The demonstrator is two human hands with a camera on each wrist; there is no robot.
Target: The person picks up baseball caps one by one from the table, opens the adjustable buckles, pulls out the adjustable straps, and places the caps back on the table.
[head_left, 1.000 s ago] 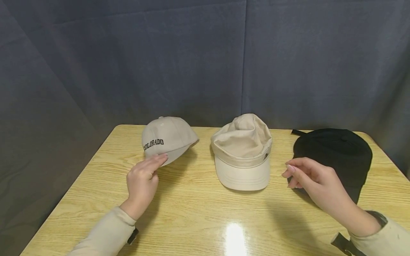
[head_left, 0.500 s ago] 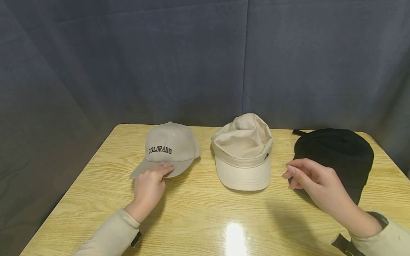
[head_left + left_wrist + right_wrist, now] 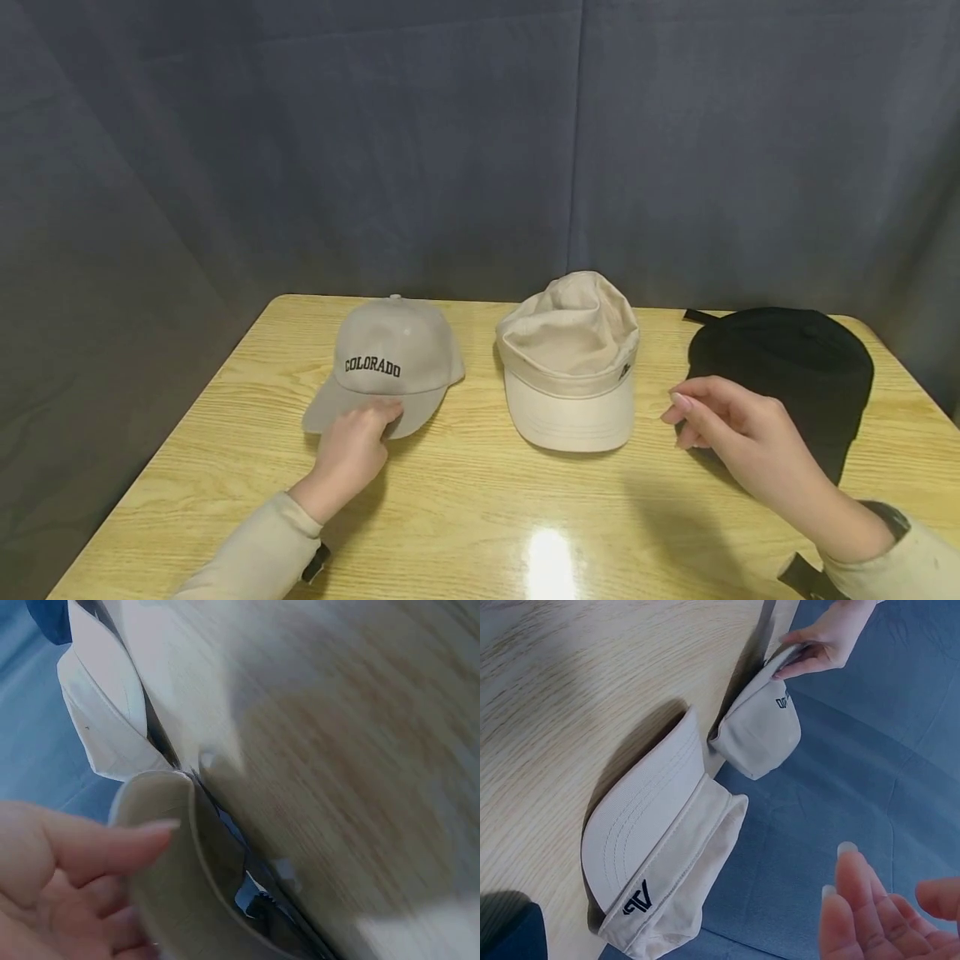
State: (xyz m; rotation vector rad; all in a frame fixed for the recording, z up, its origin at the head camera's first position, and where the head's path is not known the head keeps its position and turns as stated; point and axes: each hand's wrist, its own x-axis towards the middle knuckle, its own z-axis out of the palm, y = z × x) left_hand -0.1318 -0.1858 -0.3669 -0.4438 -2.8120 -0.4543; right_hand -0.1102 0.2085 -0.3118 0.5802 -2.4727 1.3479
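A light grey baseball cap [image 3: 397,346] with COLORADO lettering is at the left of the table, crown up and brim toward me. My left hand [image 3: 352,450] pinches its brim, with the thumb on one face of it in the left wrist view, where the brim [image 3: 161,862] tips up off the wood. A cream cap [image 3: 570,350] with a creased crown and a small dark emblem sits in the middle. My right hand [image 3: 738,429] hovers with loosely bent fingers and holds nothing. It partly covers a black cap [image 3: 787,358] lying on the right.
The caps rest on a light wooden table [image 3: 465,517] with a glare spot near its front. Behind the table's far edge hangs a dark grey-blue curtain [image 3: 420,150]. A short black strap [image 3: 701,317] sticks out from the black cap's left side.
The grey cap has turned so its lettering and brim face me, and it has come down onto the table. The left hand moved with it. The right hand has stayed in place.
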